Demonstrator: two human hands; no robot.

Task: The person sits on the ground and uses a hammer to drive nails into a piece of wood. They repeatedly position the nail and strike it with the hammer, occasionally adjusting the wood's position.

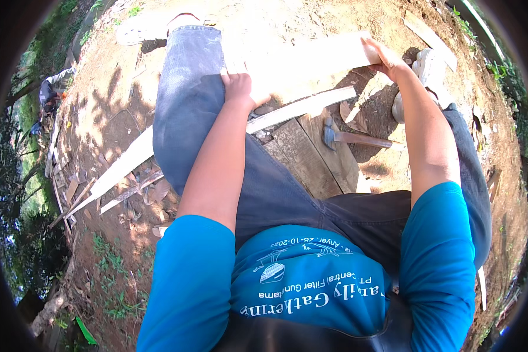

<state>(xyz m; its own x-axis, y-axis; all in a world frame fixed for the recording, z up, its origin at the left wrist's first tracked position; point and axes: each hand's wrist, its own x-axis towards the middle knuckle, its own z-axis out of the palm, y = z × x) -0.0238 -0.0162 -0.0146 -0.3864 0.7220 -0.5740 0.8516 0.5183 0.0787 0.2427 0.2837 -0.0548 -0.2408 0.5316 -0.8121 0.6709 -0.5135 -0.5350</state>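
Note:
A pale wooden board, washed out by the sun, lies across in front of me between my legs. My left hand is closed on its left part beside my knee, thumb along the near edge. My right hand grips the right end, fingers at the end edge. Below the board, a long pale strip of wood slants across the ground. A hammer with a wooden handle rests on a flat wooden block between my thighs. Glare hides the board's far edge.
Another pale strip sticks out left of my left leg, near thin scraps. A plank lies at the far right beside my shoe. Another person is at the far left. Plants line the rim.

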